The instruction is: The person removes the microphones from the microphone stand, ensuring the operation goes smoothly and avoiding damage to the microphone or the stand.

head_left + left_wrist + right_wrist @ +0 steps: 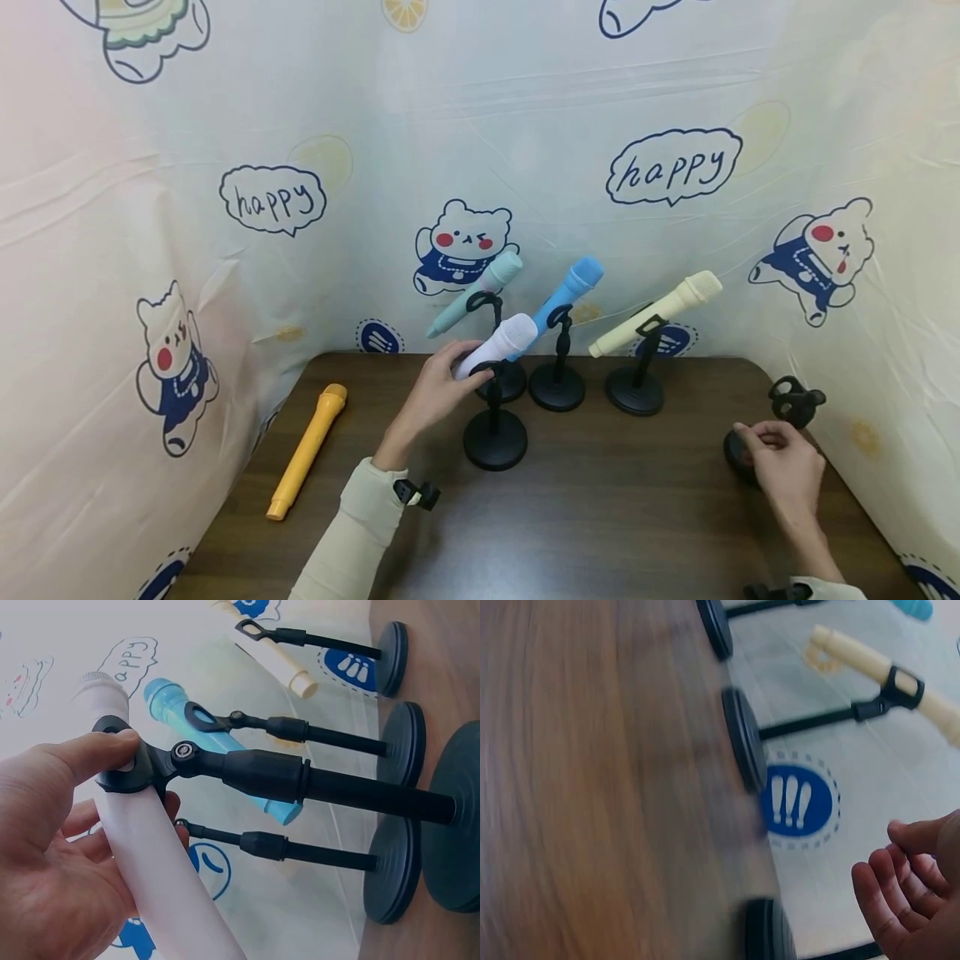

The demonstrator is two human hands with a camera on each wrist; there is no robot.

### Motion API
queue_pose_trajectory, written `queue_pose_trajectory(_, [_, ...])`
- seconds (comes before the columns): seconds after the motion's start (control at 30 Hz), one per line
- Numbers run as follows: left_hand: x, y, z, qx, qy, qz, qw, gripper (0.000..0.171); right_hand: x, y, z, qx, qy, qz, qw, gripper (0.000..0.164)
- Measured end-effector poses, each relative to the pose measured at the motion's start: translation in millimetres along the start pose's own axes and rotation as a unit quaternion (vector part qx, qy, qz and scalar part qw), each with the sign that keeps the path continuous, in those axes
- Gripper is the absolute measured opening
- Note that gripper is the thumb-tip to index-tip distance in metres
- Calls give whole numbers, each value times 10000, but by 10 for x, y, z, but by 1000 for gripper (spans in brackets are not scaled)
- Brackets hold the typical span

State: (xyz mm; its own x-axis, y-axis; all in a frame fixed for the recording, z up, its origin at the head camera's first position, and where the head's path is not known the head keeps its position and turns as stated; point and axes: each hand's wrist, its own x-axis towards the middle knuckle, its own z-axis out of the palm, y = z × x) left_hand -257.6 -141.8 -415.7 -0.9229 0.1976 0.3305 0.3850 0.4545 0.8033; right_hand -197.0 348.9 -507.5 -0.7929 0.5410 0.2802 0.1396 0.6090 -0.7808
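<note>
Lining the back of the table [600,517], black stands [557,389] bear a teal microphone [452,314], a blue microphone [566,292] and a cream microphone [678,300], the first two close behind the front stand [495,442]. A yellow microphone [307,452] lies well apart at left. The left hand [437,379] grips the white microphone [512,335], tilted in the front stand's clip [155,766], thumb on that clip. The right hand [791,468], loosely curled, holds nothing near the right-hand stand [797,404].

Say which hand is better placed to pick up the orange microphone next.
Probably the left hand, after releasing the white microphone: the orange microphone lies nearer that hand; the right hand is across the table.
</note>
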Motion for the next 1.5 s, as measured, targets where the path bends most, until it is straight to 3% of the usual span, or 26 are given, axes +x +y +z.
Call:
queue_pose_trajectory(0.17, [-36, 42, 31, -43, -22, -35, 10000, 47, -128, -200, 143, -27, -377, -579, 9976, 23])
queue_pose_trajectory(0.33, [-55, 107, 90, -56, -49, 2, 10000, 46, -254, -408, 270, 57, -885, -1203, 9888, 22])
queue_pose_trajectory(0.53, [-111, 192, 181, -97, -85, 36, 9999, 47, -407, -643, 426, 476, -1526, -1686, 9726, 24])
queue_pose_trajectory(0.7, [-146, 249, 261, -153, -69, 108, 9998, 47, -553, -825, 552, 1027, -2092, -1999, 9517, 17])
queue_pose_trajectory(0.9, [-192, 337, 357, -240, -88, 233, 9994, 45, -739, -1075, 683, 1369, -2746, -2179, 9265, 15])
queue_pose_trajectory(1.13, [-244, 438, 440, -298, -113, 309, 9990, 47, -892, -1317, 882, 1400, -3137, -2119, 9149, 21])
queue_pose_trajectory(1.5, [-302, 508, 552, -419, -323, 354, 9980, 46, -1036, -1514, 1105, 1449, -3264, -2293, 9055, 47])
